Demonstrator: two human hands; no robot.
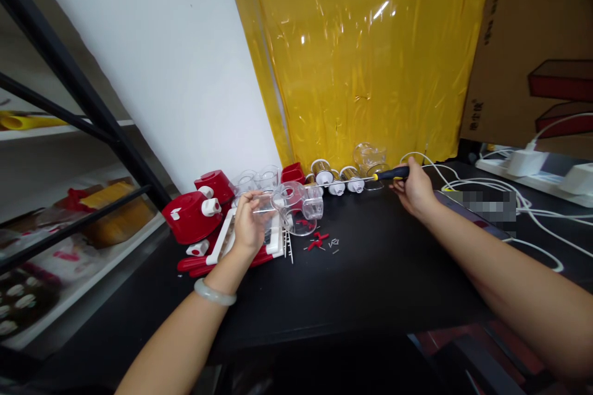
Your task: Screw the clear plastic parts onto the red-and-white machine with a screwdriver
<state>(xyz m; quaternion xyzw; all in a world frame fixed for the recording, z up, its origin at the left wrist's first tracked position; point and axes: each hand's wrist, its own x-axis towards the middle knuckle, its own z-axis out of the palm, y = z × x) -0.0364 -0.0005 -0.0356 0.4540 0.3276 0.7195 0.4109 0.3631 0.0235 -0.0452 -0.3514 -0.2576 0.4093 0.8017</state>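
Note:
My left hand (250, 222) is closed on a clear plastic housing (293, 197), held above the black table. In my right hand (412, 188) is a screwdriver (391, 173) with a dark blue and yellow handle, its long shaft pointing left toward the housing. Whether the tip touches the housing, I cannot tell. Beneath the housing lie small red plastic pieces (317, 241) and several screws (334, 242). Behind the shaft rest several white-ended drums with gold perforated sides (352, 180). Red rounded parts with white knobs (185, 216) and white frames with red handles (221, 241) sit left of my left hand.
Another clear housing (369, 157) stands at the back by the yellow plastic sheet (365, 62). To the right are white cables (519, 197), a power strip (500, 170) and a spiral notebook (467, 213). A black metal shelf frame (69, 62) borders the left side.

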